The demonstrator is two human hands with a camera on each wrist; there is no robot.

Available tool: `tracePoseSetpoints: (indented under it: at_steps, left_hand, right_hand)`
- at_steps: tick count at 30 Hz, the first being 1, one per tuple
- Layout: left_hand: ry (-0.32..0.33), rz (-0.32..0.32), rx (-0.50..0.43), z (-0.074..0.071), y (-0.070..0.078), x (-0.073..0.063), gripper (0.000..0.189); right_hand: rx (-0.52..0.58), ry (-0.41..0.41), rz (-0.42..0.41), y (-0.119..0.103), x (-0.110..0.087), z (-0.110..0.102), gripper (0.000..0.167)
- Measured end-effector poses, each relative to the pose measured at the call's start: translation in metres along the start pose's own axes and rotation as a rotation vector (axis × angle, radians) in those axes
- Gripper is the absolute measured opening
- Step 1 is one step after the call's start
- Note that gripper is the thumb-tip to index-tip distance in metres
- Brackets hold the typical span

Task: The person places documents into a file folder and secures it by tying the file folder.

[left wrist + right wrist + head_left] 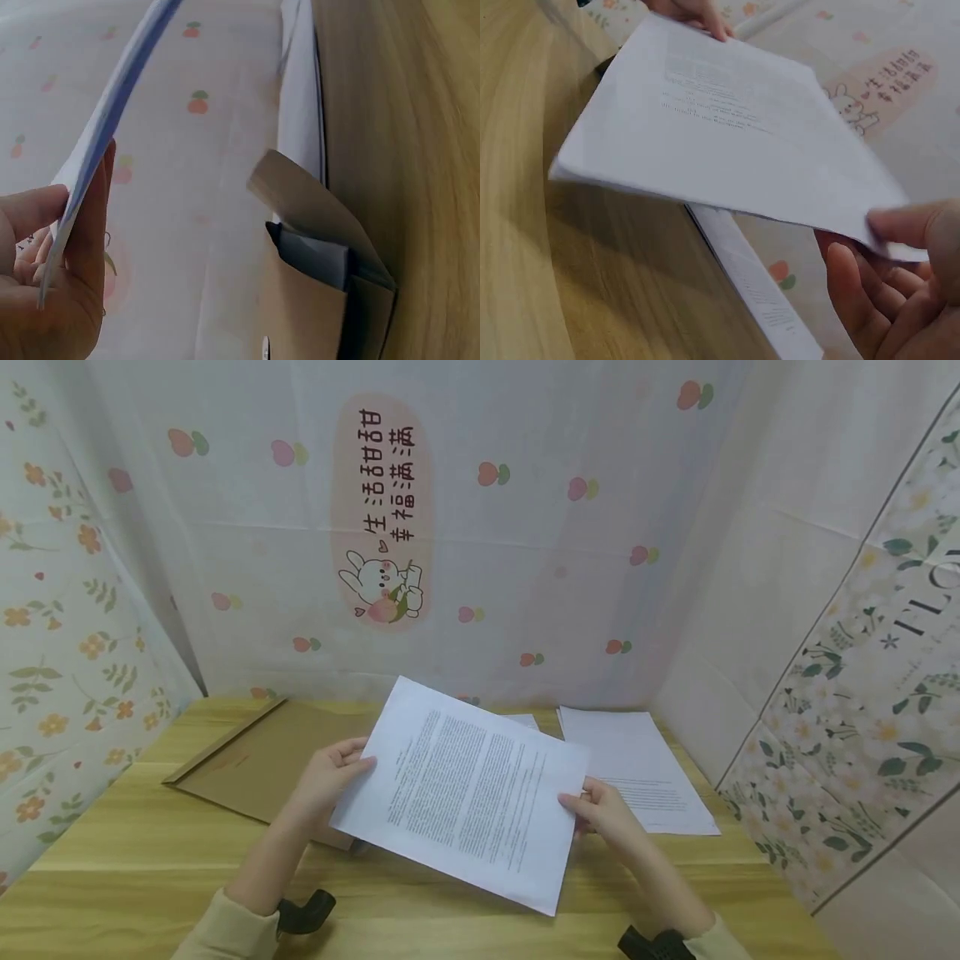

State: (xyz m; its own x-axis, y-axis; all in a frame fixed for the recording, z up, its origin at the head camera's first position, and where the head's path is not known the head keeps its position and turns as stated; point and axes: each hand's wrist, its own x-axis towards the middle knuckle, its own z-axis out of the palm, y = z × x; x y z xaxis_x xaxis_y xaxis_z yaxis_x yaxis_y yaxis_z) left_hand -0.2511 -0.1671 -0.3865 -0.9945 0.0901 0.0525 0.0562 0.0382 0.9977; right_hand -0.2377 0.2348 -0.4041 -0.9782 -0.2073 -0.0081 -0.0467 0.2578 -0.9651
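Observation:
A thin stack of printed paper [465, 793] is held up above the table, tilted, with its text facing me. My left hand [333, 781] pinches the stack's left edge, thumb on the printed side. At the opposite edge, my right hand [603, 814] grips the sheets between thumb and fingers. In the right wrist view the paper [697, 142] spans between both hands, its near corner hanging over the wood. Behind the left hand lies a brown paper folder [255, 752], partly covered by the arm and sheets.
More printed sheets [637, 768] lie on the wooden table [420, 918] at the right. In the left wrist view, the brown folder's end [307, 300] gapes around a dark grey piece [315, 255] I cannot identify. Patterned cloth [525, 527] hangs behind and at both sides.

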Motion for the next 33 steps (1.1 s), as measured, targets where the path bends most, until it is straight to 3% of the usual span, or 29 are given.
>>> tracePoseSetpoints:
  at_steps: [3, 7, 10, 13, 20, 24, 30, 33]
  left_hand:
    - [0.019, 0.016, 0.091, 0.000, -0.006, 0.003, 0.041]
    - [-0.038, 0.072, 0.219, -0.005, -0.016, 0.005, 0.040]
    - [-0.088, 0.145, 0.348, -0.011, -0.023, 0.007, 0.038]
    - [-0.124, 0.177, 0.453, -0.016, -0.029, 0.008, 0.036]
    - [-0.188, 0.168, 0.592, -0.019, -0.038, 0.010, 0.035]
    - [-0.208, 0.141, 0.725, -0.018, -0.043, 0.009, 0.042]
    - [-0.243, 0.192, 0.901, -0.009, -0.045, 0.006, 0.063]
    - [-0.216, 0.210, 0.986, -0.003, -0.043, 0.003, 0.064]
  right_hand:
    - [-0.023, -0.006, 0.004, 0.002, -0.002, 0.000, 0.033]
    - [-0.006, 0.002, 0.005, 0.008, -0.001, 0.000, 0.035]
    - [0.029, 0.002, 0.039, 0.013, 0.001, 0.000, 0.038]
    - [0.051, 0.001, 0.076, 0.018, 0.002, 0.000, 0.040]
    - [0.075, 0.018, 0.124, 0.018, 0.003, -0.002, 0.042]
    - [0.079, 0.038, 0.148, 0.015, 0.003, -0.006, 0.043]
    - [0.092, 0.097, 0.179, 0.012, 0.004, -0.013, 0.041]
    - [0.095, 0.114, 0.190, 0.012, 0.005, -0.016, 0.038]
